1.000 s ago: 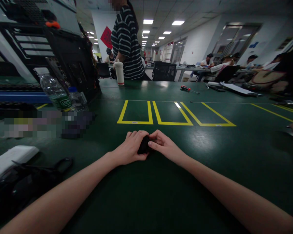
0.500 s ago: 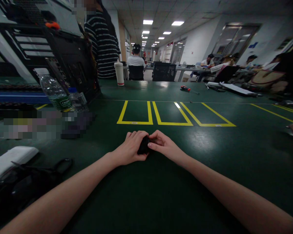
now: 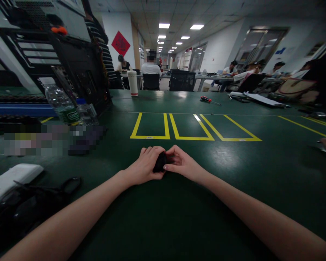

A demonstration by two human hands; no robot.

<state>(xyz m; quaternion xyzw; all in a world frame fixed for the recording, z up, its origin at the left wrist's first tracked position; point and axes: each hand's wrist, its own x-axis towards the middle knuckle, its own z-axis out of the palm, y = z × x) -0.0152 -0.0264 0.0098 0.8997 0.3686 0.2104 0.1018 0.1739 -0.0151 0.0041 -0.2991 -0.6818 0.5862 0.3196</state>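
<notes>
Green counter (image 3: pixel 163 221), yellow tape (image 3: pixel 161 137) beyond both hands; left hand (image 3: pixel 142 166) wrapped around small black object (image 3: pixel 159 163), right hand (image 3: pixel 185 166) with thumb and fingers bent at its right side, pinch unclear; handling unfinished, extent done or left unreadable.

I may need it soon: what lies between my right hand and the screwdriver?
Yellow tape on the green tabletop; the head view shows no object between your right hand and the screwdriver.

Blurred white lettering, possibly "C'estbon", on a bottle (image 3: pixel 56 95) with green label (image 3: pixel 72 115); illegible dark marking on a red diamond sign (image 3: pixel 121 43)
</notes>
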